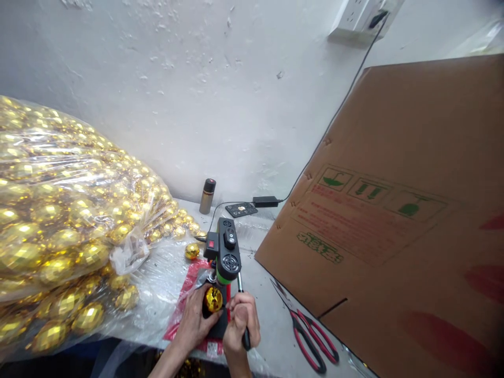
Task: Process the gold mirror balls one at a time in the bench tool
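Observation:
My left hand point(193, 317) curls around a shiny gold faceted ball point(213, 299), thumb at its lower edge. The ball sits directly below the head of a small black bench machine point(227, 244), which has round vents, a green ring and a red switch. Closed in a fist, my right hand point(241, 325) grips the machine's black lever handle point(246, 338) just to the right of the ball. Another gold ball point(192, 251) lies behind my left hand, near the machine. Whether the machine's head touches the held ball I cannot tell.
A big clear plastic bag of gold balls point(79, 210) fills the left. Red-handled scissors point(311, 336) lie at right beside a large cardboard box point(386, 210). Behind stand a bottle point(207, 197), a phone-like slab point(241, 210) and a power adapter point(265, 201) with a cord up the wall.

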Tool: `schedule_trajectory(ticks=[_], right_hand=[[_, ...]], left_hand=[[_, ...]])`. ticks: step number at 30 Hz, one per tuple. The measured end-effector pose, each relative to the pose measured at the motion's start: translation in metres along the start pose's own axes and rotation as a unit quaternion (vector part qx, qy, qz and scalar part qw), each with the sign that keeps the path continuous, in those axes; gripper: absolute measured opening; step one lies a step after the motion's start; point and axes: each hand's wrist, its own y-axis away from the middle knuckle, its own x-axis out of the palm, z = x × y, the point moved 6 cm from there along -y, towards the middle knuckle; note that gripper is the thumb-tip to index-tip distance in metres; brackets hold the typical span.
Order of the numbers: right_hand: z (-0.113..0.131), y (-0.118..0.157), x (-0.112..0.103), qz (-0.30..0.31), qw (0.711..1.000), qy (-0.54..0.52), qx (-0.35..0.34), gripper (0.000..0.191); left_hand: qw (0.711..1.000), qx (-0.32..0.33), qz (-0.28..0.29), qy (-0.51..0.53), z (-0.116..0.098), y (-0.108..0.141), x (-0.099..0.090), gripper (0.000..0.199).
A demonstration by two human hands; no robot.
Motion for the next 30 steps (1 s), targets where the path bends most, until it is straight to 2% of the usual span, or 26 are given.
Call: schedule_trajectory(ticks=[11, 15, 17, 20, 22, 25, 27, 30], right_hand=[[-0.003, 0.012, -0.002, 0.054, 0.995, 0.044, -0.078, 0.032], [0.008, 0.001, -0.003, 0.09, 0.99, 0.041, -0.102, 0.031], [0.021, -0.016, -0.004, 0.094, 0.992, 0.043, -0.07, 0.029], [0.037, -0.047, -0.002, 0.108, 0.992, 0.054, 0.043, 0.026], [0.049, -0.06, 0.0, 0.113, 0.991, 0.051, 0.05, 0.028], [0.052, -0.059, 0.001, 0.117, 0.992, 0.041, 0.034, 0.027], [0.047, -0.049, 0.0, 0.12, 0.992, 0.032, 0.019, 0.026], [0.036, -0.035, -0.002, 0.119, 0.992, 0.028, 0.023, 0.025]], left_hand=[[1.0, 0.001, -0.002, 0.009, 0.0, -0.001, 0.002, 0.055], [1.0, -0.001, 0.0, 0.003, -0.003, -0.003, 0.003, 0.055], [1.0, -0.009, -0.004, -0.005, -0.001, -0.002, 0.004, 0.056], [1.0, -0.005, -0.003, -0.008, 0.006, 0.009, 0.002, 0.058], [1.0, 0.002, 0.006, -0.01, 0.014, 0.021, -0.004, 0.062], [1.0, -0.003, 0.024, 0.011, 0.022, 0.026, -0.024, 0.084], [0.999, -0.039, 0.013, 0.033, 0.021, 0.009, -0.043, 0.083], [0.986, -0.158, -0.049, -0.021, 0.018, -0.044, -0.07, 0.052]])
